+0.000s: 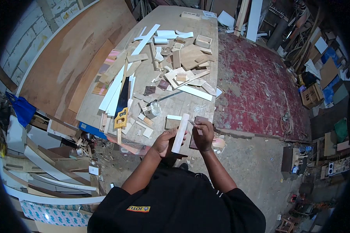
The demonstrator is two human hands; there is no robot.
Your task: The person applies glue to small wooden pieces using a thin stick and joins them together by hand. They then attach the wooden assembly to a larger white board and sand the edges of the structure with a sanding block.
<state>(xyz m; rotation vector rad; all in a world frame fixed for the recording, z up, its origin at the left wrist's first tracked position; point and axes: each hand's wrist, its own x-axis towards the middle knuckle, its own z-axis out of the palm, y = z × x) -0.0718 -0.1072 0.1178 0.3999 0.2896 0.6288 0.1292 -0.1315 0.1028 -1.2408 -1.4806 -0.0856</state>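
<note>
My left hand (165, 141) is closed around a narrow pale wooden piece (180, 134) and holds it up near the table's front edge. A dark brown edge shows at the piece's lower end. Close to its upper right side is my right hand (203, 134), its fingers pinched together. Something small and thin seems to be between those fingertips, too small to name. Behind the right hand lies a dark brown board (193, 143), partly covered by it. Left of the pale piece, a small white-edged block (174, 117) rests on the table.
A handsaw with a yellow handle (121, 118) lies on the worktable (159, 19), at its left. Wood offcuts (192, 56) are heaped in the middle, with a clear plastic container (154, 109) nearer me. Large panels (62, 66) lean at left; red tiled floor (252, 85) lies right.
</note>
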